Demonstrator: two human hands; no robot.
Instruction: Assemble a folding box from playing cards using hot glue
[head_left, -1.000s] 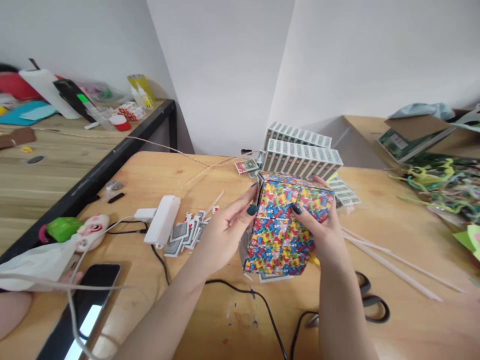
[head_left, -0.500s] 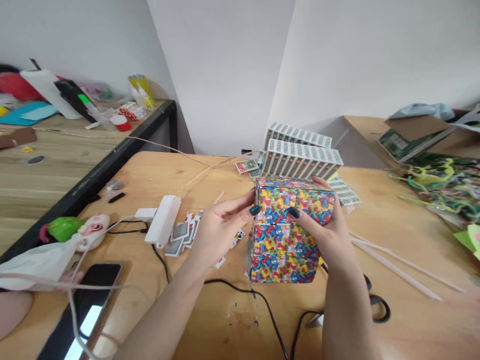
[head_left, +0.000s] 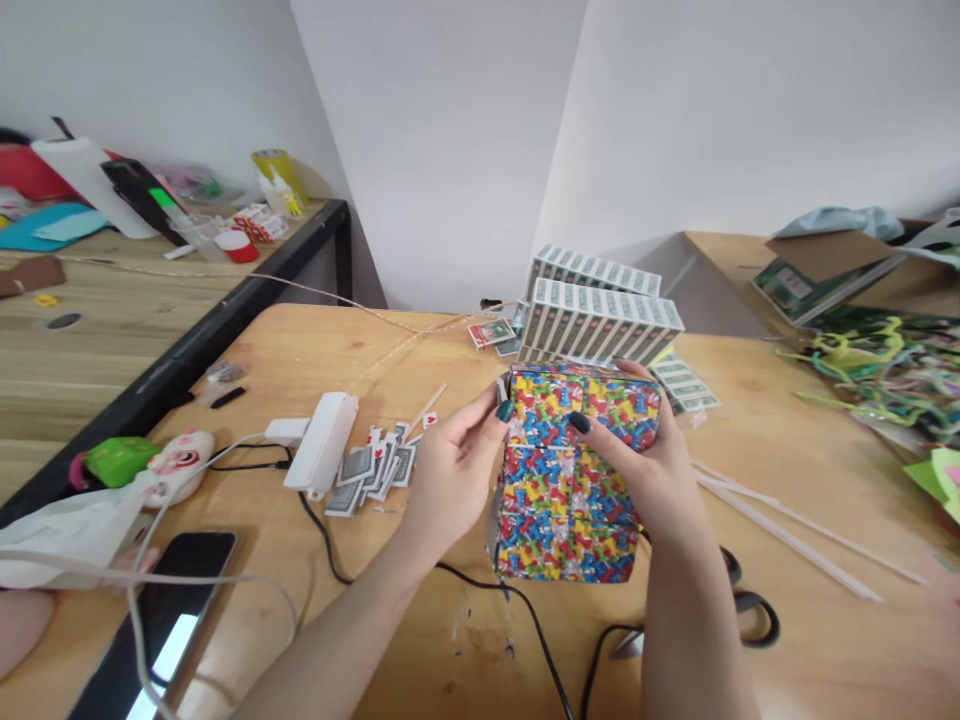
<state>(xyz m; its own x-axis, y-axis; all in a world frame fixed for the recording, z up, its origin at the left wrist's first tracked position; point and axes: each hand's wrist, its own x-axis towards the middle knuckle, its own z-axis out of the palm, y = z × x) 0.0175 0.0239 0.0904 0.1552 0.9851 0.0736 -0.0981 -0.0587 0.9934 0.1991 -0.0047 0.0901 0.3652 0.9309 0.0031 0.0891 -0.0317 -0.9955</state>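
Between my two hands is a box (head_left: 544, 490) covered in a bright red, blue and yellow cartoon pattern, held tilted above the wooden table. My left hand (head_left: 463, 455) pinches its upper left edge, thumb on the near side; the fingers behind are partly hidden. My right hand (head_left: 654, 470) wraps round the box's right side with the thumb across the front and fingertips at the top edge. Loose playing cards (head_left: 371, 468) lie in a heap left of my left hand. Rows of card packs (head_left: 600, 315) stand just behind the box.
Left on the table are a white power strip (head_left: 322, 445), a phone (head_left: 161, 620) and tangled cables. Scissors (head_left: 757, 615) and thin white strips (head_left: 787, 535) lie to the right. A cardboard box (head_left: 832, 260) and craft stems (head_left: 892, 370) sit at far right.
The box has come slightly down and left, with both hands still on it. My left hand has shifted a little along its left edge, uncovering more of the loose cards.
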